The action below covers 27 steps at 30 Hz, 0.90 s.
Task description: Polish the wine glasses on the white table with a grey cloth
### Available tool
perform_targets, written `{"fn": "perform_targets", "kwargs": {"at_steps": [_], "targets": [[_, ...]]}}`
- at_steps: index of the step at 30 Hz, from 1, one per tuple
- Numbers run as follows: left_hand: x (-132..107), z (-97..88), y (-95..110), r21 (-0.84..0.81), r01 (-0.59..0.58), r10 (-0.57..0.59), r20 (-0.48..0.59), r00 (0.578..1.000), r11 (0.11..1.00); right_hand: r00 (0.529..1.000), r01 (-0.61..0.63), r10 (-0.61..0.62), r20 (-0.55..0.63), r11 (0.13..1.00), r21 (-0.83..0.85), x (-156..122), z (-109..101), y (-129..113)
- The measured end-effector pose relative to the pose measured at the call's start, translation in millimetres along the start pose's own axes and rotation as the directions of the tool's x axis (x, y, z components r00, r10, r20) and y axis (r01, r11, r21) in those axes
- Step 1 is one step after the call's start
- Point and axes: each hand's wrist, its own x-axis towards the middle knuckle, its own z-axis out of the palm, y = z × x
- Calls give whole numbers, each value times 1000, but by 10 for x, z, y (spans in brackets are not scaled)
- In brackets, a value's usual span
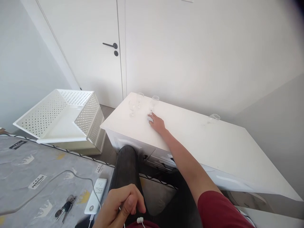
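Observation:
My right hand (157,123) reaches across the white dresser top (180,126), its fingers closed at the foot of a clear stemmed glass (155,100). That glass stands upright. Just left of it are two more clear stemmed glasses, one nearer (132,107) and one farther back (140,98). Another clear glass (214,117) is toward the far right part of the top; its lower part is hard to make out. Close to my body, my left hand (124,204) is curled in a loose fist, with nothing visible in it.
A white perforated basket (64,123) stands left of the dresser. On the grey mattress (19,174) lie keys (66,207) and a white power bank (96,196) with a cable. A white earbud (140,219) hangs by my lap. A door (95,72) is behind.

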Motion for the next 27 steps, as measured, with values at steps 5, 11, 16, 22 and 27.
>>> {"fn": "perform_targets", "kwargs": {"at_steps": [5,11,16,22,27], "targets": [[271,295,-715,289,132,-181,152,972,948,1000,22,-22,-12,999,-23,-550,-9,188],[378,540,-986,273,211,-267,187,945,939,970,-212,204,-129,976,-45,-1318,-252,1260],[497,620,-919,240,306,-354,193,915,921,833,-519,497,-245,854,-34,-1530,-664,2339],[562,712,-933,333,225,-375,504,778,916,784,-593,570,-246,804,-27,-1368,-855,2970],[509,778,-759,288,227,-356,558,750,930,803,-569,546,-241,821,-35,-1225,-825,3085]]}}
